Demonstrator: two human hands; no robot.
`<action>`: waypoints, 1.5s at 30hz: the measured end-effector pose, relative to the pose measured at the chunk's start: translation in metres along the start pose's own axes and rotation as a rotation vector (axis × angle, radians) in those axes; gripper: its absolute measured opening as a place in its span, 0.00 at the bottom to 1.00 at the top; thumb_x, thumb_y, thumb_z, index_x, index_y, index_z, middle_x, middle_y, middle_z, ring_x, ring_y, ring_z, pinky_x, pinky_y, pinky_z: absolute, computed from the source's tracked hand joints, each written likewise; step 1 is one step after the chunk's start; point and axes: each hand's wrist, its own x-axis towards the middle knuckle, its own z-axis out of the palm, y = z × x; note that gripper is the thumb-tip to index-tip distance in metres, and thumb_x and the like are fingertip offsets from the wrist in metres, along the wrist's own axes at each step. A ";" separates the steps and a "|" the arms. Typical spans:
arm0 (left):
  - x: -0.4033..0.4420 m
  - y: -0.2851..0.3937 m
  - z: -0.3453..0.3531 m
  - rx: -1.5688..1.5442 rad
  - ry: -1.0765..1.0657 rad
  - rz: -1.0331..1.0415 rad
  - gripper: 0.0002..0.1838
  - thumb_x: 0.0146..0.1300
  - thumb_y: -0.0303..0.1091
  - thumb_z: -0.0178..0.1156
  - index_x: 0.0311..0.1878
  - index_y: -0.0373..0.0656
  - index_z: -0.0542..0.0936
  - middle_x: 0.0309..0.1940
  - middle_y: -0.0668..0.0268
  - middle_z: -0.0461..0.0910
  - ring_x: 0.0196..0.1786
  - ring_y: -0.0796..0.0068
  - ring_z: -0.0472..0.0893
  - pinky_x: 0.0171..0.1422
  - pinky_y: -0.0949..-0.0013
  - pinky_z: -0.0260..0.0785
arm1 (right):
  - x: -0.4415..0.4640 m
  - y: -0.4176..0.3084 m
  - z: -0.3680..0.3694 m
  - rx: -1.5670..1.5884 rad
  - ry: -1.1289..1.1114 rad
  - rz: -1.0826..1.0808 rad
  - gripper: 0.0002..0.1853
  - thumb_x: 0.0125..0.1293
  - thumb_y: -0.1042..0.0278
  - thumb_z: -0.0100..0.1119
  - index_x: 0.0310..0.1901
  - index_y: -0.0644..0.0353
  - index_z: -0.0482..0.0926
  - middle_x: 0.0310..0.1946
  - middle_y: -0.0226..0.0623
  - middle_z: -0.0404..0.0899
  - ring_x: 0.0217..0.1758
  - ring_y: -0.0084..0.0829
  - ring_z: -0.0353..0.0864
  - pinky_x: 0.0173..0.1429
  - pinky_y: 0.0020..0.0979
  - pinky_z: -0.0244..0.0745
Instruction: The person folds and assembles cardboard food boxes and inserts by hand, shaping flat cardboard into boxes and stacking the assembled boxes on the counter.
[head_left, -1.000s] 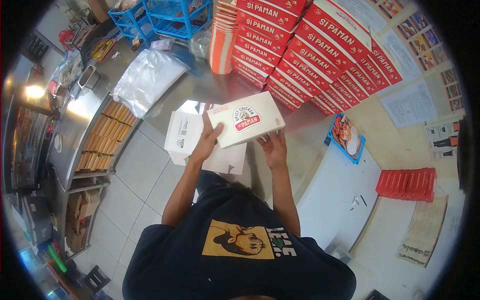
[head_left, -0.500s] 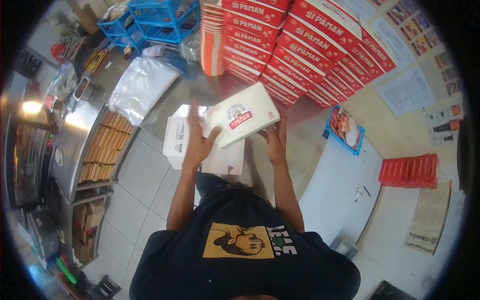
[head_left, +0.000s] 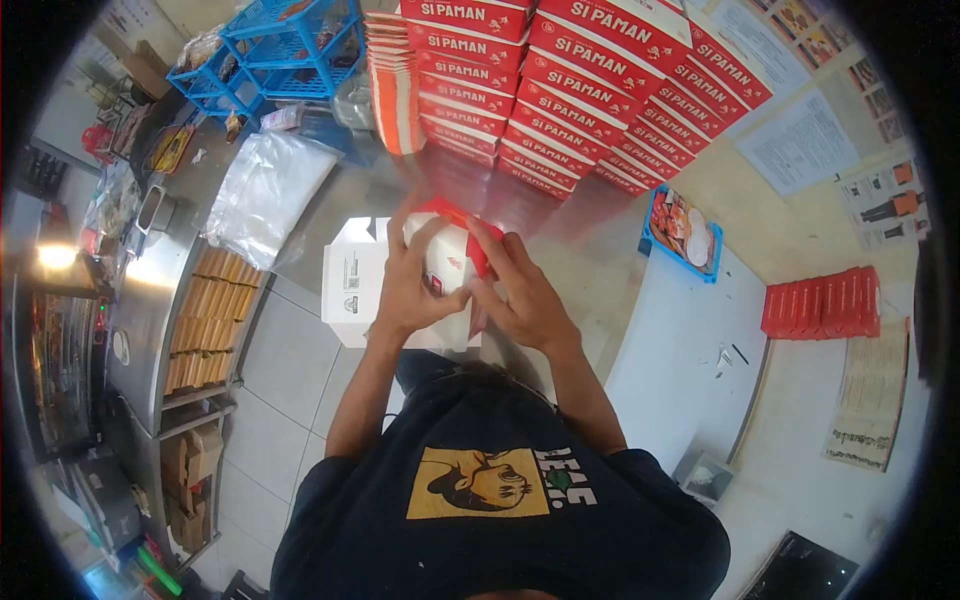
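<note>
A white and red cardboard food box (head_left: 452, 262) is in front of me on the metal counter, turned so that a red flap or side shows along its far and right edges. My left hand (head_left: 408, 290) curls over its left part, the index finger reaching onto the top and the thumb at the near side. From the right, my right hand (head_left: 522, 305) grips the red edge with bent fingers. Part of the printed logo is hidden by my hands. Beneath and left of the box lies a flat, unfolded white carton blank (head_left: 350, 280) with small print.
Stacks of red boxes (head_left: 560, 100) stand at the back, beside a pile of orange-and-white cartons (head_left: 393, 85). Clear plastic bags (head_left: 268, 190) lie at the left. Further out are blue baskets (head_left: 290, 45), a blue-edged picture tray (head_left: 683, 232) and a white surface (head_left: 680, 370) on the right.
The box has come down and nearer, turning so its red side shows. My right hand has moved from its right underside to the red edge; my left hand now reaches over the top.
</note>
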 end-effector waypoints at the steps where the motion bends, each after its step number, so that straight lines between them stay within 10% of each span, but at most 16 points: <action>1: -0.001 0.005 0.001 0.001 -0.003 0.002 0.47 0.41 0.54 0.72 0.68 0.47 0.73 0.77 0.46 0.54 0.76 0.39 0.60 0.76 0.42 0.58 | 0.000 -0.002 0.003 -0.071 0.012 -0.007 0.37 0.70 0.64 0.54 0.79 0.55 0.55 0.56 0.55 0.67 0.56 0.55 0.77 0.59 0.46 0.76; 12: 0.014 -0.004 -0.008 0.116 0.539 -0.304 0.34 0.51 0.37 0.72 0.60 0.33 0.72 0.58 0.48 0.71 0.63 0.50 0.72 0.67 0.54 0.66 | -0.016 0.001 0.037 -0.314 -0.022 -0.154 0.45 0.59 0.80 0.58 0.79 0.56 0.53 0.73 0.64 0.54 0.68 0.61 0.68 0.70 0.50 0.71; 17: 0.012 -0.014 0.009 -0.561 0.876 -0.528 0.24 0.63 0.37 0.69 0.56 0.35 0.72 0.56 0.56 0.72 0.56 0.63 0.77 0.59 0.59 0.71 | -0.013 0.007 0.018 -0.379 0.047 -0.374 0.39 0.61 0.77 0.62 0.76 0.59 0.62 0.75 0.61 0.54 0.66 0.57 0.69 0.66 0.48 0.73; 21: 0.006 -0.006 0.010 -0.495 0.443 -0.595 0.21 0.64 0.35 0.71 0.49 0.37 0.71 0.54 0.57 0.74 0.56 0.67 0.77 0.62 0.61 0.70 | -0.004 0.025 0.016 -0.189 0.595 -0.404 0.23 0.60 0.72 0.69 0.58 0.65 0.82 0.66 0.51 0.74 0.58 0.48 0.78 0.60 0.39 0.76; 26: 0.027 0.023 -0.033 -0.604 0.105 -0.186 0.29 0.70 0.54 0.63 0.61 0.40 0.72 0.57 0.58 0.75 0.65 0.66 0.72 0.72 0.62 0.61 | -0.006 0.015 -0.021 0.140 0.627 -0.407 0.13 0.54 0.74 0.75 0.42 0.66 0.89 0.46 0.46 0.87 0.44 0.36 0.83 0.55 0.33 0.77; 29: 0.033 0.020 -0.042 -0.438 -0.079 -0.093 0.31 0.75 0.60 0.51 0.62 0.39 0.73 0.54 0.61 0.78 0.62 0.68 0.75 0.70 0.63 0.64 | -0.014 0.004 -0.047 0.122 0.505 -0.360 0.21 0.54 0.64 0.77 0.49 0.65 0.88 0.53 0.48 0.85 0.53 0.40 0.83 0.59 0.37 0.76; 32: 0.029 0.003 -0.040 -0.975 -0.320 -0.378 0.30 0.76 0.59 0.50 0.61 0.39 0.73 0.53 0.61 0.79 0.61 0.69 0.76 0.68 0.64 0.66 | -0.015 -0.015 -0.093 0.359 -0.366 -0.445 0.52 0.48 0.24 0.71 0.67 0.57 0.78 0.70 0.52 0.71 0.71 0.53 0.68 0.73 0.51 0.57; 34: 0.035 0.009 -0.021 -1.078 -0.710 -0.622 0.30 0.74 0.57 0.53 0.65 0.40 0.73 0.56 0.61 0.79 0.63 0.66 0.76 0.68 0.66 0.67 | -0.009 -0.020 -0.109 0.172 -0.519 -0.560 0.56 0.42 0.26 0.75 0.71 0.51 0.74 0.78 0.49 0.58 0.80 0.55 0.54 0.77 0.56 0.46; 37: 0.062 0.055 0.013 -0.345 -1.125 -0.101 0.33 0.69 0.55 0.59 0.70 0.43 0.71 0.58 0.61 0.79 0.64 0.61 0.77 0.69 0.66 0.66 | 0.011 -0.048 -0.117 -0.165 -0.797 -0.594 0.63 0.37 0.32 0.81 0.76 0.49 0.66 0.82 0.47 0.48 0.84 0.54 0.42 0.77 0.59 0.40; 45: 0.063 0.050 0.098 -0.462 -0.944 -0.072 0.38 0.60 0.60 0.65 0.68 0.47 0.73 0.59 0.60 0.78 0.62 0.57 0.77 0.67 0.55 0.66 | 0.050 -0.057 -0.098 -0.021 -1.266 -0.592 0.73 0.29 0.48 0.89 0.80 0.55 0.54 0.77 0.49 0.58 0.80 0.51 0.54 0.78 0.60 0.41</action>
